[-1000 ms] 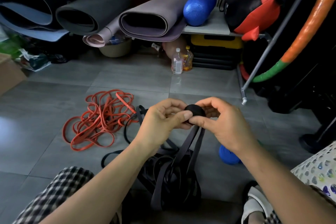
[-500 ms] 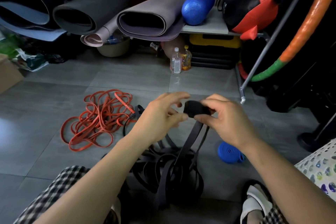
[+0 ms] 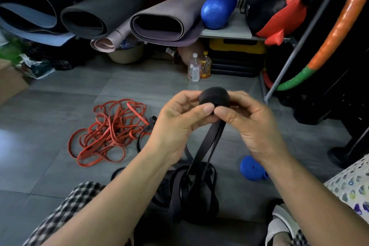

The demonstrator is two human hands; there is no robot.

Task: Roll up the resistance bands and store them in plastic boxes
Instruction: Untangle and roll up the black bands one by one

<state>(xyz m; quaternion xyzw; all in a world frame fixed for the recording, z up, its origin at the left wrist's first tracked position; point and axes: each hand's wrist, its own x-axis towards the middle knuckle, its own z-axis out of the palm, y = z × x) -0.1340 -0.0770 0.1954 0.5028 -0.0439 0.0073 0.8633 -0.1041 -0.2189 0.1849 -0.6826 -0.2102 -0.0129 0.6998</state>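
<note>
Left hand [image 3: 176, 126] regripped; both pinch roll [image 3: 214, 97].

A dark grey rolled-up mat [image 3: 99, 12] lay beside a purple-grey rolled-up mat [image 3: 169, 20] at the back. A bumpy blue foam roller [image 3: 217, 9] sat on a white shelf [image 3: 229, 33], near a red and black bag [image 3: 275, 6]. A clear plastic bottle [image 3: 194, 70] and an orange drink bottle [image 3: 206, 67] stood side by side on the grey tiled floor [image 3: 60, 106].

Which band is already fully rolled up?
The blue band, a tight coil; the red bands lie tangled, and the black band is only partly rolled.
</note>
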